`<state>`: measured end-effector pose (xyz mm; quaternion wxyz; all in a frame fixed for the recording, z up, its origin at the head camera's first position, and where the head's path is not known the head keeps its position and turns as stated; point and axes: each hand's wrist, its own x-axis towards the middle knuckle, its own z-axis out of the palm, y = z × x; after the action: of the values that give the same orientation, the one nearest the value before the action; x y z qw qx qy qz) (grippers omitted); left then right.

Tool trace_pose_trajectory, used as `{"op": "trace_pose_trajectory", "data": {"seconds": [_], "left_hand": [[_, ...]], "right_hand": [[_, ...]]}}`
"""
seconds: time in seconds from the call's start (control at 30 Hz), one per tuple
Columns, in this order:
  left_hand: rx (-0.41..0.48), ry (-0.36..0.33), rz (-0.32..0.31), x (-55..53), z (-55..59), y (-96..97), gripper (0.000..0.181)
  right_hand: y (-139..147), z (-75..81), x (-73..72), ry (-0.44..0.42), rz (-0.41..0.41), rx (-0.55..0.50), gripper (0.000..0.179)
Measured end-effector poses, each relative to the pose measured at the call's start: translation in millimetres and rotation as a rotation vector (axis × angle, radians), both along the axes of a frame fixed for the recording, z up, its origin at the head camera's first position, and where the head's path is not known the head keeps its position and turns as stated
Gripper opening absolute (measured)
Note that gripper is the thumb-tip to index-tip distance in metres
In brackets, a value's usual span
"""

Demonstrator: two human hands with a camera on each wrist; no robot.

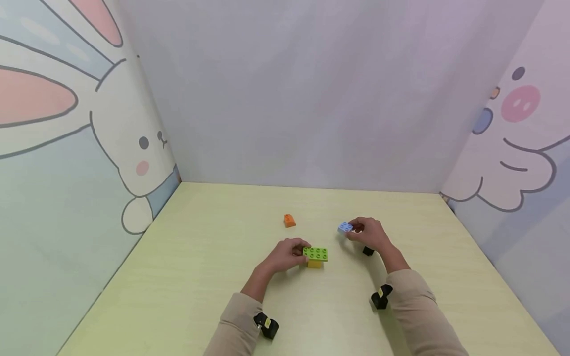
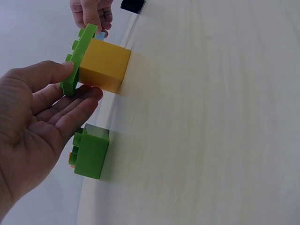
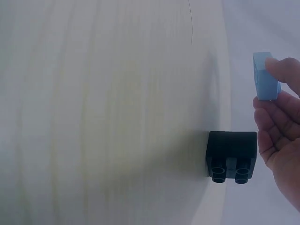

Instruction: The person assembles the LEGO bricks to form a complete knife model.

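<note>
My left hand (image 1: pixel 285 255) pinches the end of a flat green toy brick (image 1: pixel 315 254) that sits on top of a yellow brick (image 1: pixel 314 264). In the left wrist view the thumb lies on the edge of the green piece, and the yellow brick (image 2: pixel 105 64) is joined beneath it. Farther right, my right hand (image 1: pixel 370 233) holds a small light blue brick (image 1: pixel 345 228) between thumb and fingers. The right wrist view shows that light blue brick (image 3: pixel 266 76) raised off the table. A black brick (image 3: pixel 232 152) stands just below this hand, apart from it.
An orange brick (image 1: pixel 289 220) lies farther back on the pale table (image 1: pixel 213 222). Beside my left hand stands a thicker green brick (image 2: pixel 93 152), hidden from the head view. Walls with cartoon animals enclose the table at the back and sides.
</note>
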<state>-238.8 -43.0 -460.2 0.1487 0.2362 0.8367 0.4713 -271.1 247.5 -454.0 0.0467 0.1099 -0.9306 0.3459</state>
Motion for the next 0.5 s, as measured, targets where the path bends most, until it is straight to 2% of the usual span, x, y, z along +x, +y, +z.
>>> {"op": "trace_pose_trajectory", "data": {"seconds": [0.5], "left_hand": [[0.013, -0.003, -0.004, -0.4, -0.7, -0.9, 0.029]], "right_hand": [[-3, 0.0, 11.6, -0.013, -0.012, -0.022, 0.034]]}}
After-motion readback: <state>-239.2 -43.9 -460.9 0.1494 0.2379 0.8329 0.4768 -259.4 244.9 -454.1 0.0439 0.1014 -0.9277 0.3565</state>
